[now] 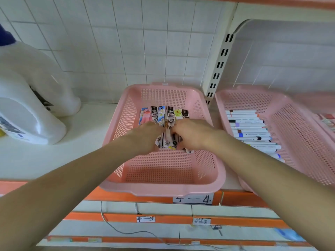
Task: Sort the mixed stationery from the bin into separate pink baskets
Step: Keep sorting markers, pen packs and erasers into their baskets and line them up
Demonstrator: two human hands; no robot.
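Both grips are down in the middle pink basket [163, 189], the left grip [146, 136] and right grip [192, 134] side by side, fingers curled round a bundle of stationery packets [161, 115] that fans out just beyond them. Right of the right grip, a second basket [297, 109] holds markers [248, 127].

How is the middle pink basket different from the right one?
The middle basket holds flat printed packets; the right basket holds white markers. The packets point toward the wall; the markers lie sideways. The left hand and right hand grip packets in the middle basket only. Both are pink mesh.
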